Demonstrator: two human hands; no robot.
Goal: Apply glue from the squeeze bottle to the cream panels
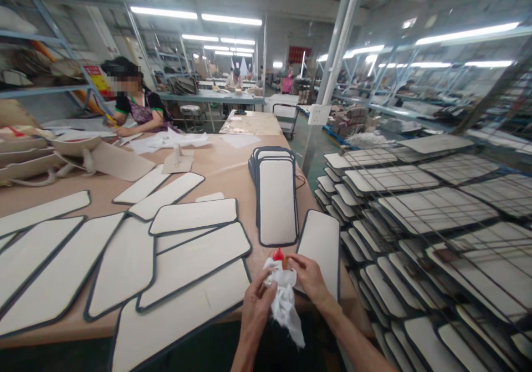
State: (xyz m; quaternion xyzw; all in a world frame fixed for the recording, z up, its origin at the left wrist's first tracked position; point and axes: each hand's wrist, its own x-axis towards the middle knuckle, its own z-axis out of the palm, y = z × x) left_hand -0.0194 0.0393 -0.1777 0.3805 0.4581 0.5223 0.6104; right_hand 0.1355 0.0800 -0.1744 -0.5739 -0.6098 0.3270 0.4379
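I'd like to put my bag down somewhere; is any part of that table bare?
Bare table shows between the upright stack of panels and the white scraps, and beyond on the far tabletop. The near left is crowded with overlapping panels; the wire racks are full.

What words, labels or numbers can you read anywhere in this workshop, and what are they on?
None can be read.
Red banner on the far wall: blurred, unreadable.
Red and yellow sign on the left shelving: characters too small and blurred.
White panels with dark edging on the table: no print visible.
Red-capped bottle and white cloth between the left hand and right hand: no label visible.
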